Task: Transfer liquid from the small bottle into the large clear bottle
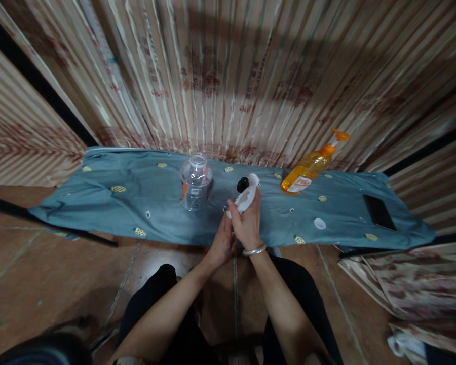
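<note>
My right hand (250, 221), with a silver bangle at the wrist, holds a white tissue or cloth (248, 194) near the table's front middle. A small clear item with a black top (242, 184) shows just behind the white piece; my fingers hide much of it. My left hand (223, 240) is pressed close beside the right one, and what it holds, if anything, is hidden. An open clear plastic bottle (194, 188) stands to the left. On the right, an orange pump bottle (307, 171) holds yellow-orange liquid.
A teal cloth with pineapple prints (167, 223) covers the narrow table. At its right are a white round cap (319, 223) and a dark phone (379, 212). A striped curtain (228, 76) hangs behind, and black poles (41, 76) slant at the sides.
</note>
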